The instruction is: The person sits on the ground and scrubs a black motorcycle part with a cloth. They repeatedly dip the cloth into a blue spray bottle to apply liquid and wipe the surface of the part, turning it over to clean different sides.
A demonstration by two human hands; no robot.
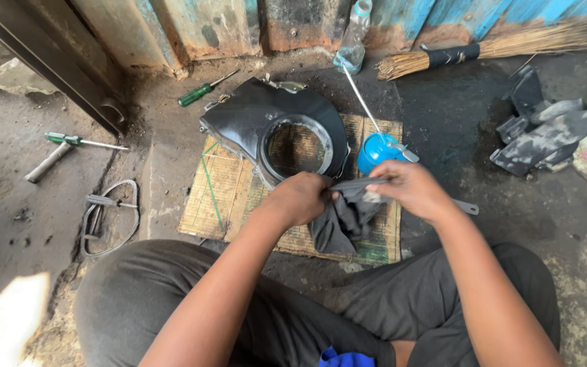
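Dark cloth (345, 216), crumpled and grey-black, held between both hands above the near edge of a woven mat (222, 194) that lies on the concrete floor (456, 136). Left hand (298, 198): fingers clenched around one bunched end of the cloth, knuckles toward the camera. Right hand (411, 188): fingers grasping the other end, which is pulled into a flat strip between the two hands; the rest of the cloth hangs down in folds over the mat. A metal piece (469, 207) juts out from just beyond the right hand; whether the hand holds it cannot be told.

On the mat, just beyond the hands, lies a black cover (253, 119) with a large round opening through which the mat shows. Just beside it, to the right, stands a blue oil can (375, 153) with a long thin spout (360, 98) slanting up toward a clear plastic bottle (353, 41) set against the blue wall. A broom (504, 46) of straw lies along the foot of that wall. A green-handled screwdriver (202, 90) lies near the cover's far left corner; a second screwdriver (79, 141) and a pale handle (47, 163) lie well apart on the left, with a loop of cable (111, 216) nearer the person's knee. Dark plastic panels (543, 132) are piled at the right.
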